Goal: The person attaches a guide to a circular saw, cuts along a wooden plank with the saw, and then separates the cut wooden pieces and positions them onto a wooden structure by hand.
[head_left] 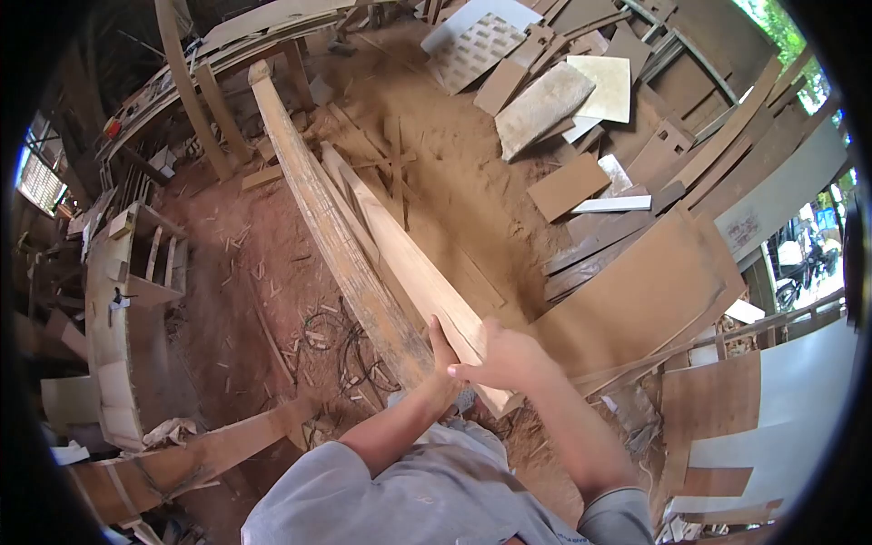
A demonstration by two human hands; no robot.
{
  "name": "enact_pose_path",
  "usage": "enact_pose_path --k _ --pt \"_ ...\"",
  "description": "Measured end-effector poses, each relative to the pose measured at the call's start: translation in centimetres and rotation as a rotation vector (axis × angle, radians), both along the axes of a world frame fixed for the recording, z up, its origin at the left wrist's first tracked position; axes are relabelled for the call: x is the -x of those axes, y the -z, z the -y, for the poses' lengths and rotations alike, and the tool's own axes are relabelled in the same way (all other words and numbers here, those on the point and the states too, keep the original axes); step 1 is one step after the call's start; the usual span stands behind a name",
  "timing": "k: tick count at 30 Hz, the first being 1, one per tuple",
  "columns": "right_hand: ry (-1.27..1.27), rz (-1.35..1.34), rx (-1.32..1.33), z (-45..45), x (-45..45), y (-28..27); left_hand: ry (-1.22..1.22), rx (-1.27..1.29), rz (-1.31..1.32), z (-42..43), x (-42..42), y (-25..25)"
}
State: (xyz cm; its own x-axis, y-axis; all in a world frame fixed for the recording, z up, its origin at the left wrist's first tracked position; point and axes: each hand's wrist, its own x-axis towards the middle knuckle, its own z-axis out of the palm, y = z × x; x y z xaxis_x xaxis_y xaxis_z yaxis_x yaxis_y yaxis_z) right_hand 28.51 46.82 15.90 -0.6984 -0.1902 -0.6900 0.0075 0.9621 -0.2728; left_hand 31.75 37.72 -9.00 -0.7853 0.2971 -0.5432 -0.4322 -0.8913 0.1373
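Note:
A long pale wooden plank (413, 272) slants away from my body, its near end close to my waist. My right hand (505, 356) is wrapped over the plank's right side near that end. Against the plank's left side, my left hand (441, 363) is closed, with part of its grip hidden beneath the wood. The two hands are close together at the near end. Just left of the plank runs a long weathered beam (331, 227) with a rough, flaking surface. A narrower strip of wood shows between the two.
Reddish dirt floor (232, 300) is strewn with wood chips. Dark cables (350, 350) lie coiled left of the beam. Brown panels (636, 282) and boards are piled on the right. A wooden frame (113, 336) stands at left, and a bench (195, 68) stands at the back left.

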Motion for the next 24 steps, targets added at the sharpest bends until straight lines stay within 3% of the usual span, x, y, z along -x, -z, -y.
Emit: enact_pose_path --k 3,6,10,13,14,16,19,21,22,24 --pt "-0.058 -0.049 -0.108 -0.4 1.0 6.3 0.035 0.099 0.069 0.0 -0.1 -4.8" --pt "-0.005 -0.069 -0.115 -2.9 -0.4 6.6 0.156 0.026 0.116 0.2 -1.2 -6.9" --pt "0.014 -0.087 -0.228 -6.1 -4.6 2.8 0.361 0.058 -0.073 -1.8 -4.6 0.1" --pt "0.092 -0.092 -0.277 -10.8 -9.8 -1.1 0.439 -0.041 0.069 0.7 -1.7 2.5" --pt "0.104 -0.143 -0.224 -12.5 -11.5 -3.3 0.267 0.028 -0.001 0.7 -0.3 6.6" --pt "0.108 -0.177 -0.253 -15.7 -14.8 -7.7 0.187 0.230 0.214 1.5 3.9 12.7" --pt "0.105 -0.147 -0.435 -17.8 -18.7 -13.6 0.131 0.279 0.290 2.2 9.0 10.5" --pt "0.298 -0.121 -0.521 -18.5 -21.5 -15.6 0.115 0.206 0.384 1.4 10.9 10.4" --pt "0.391 -0.108 -0.562 -18.7 -22.8 -15.9 0.039 0.107 0.415 0.2 11.1 12.4" --pt "0.455 -0.219 -0.576 -18.9 -24.5 -15.6 -0.051 0.160 0.256 -2.0 9.8 16.3"
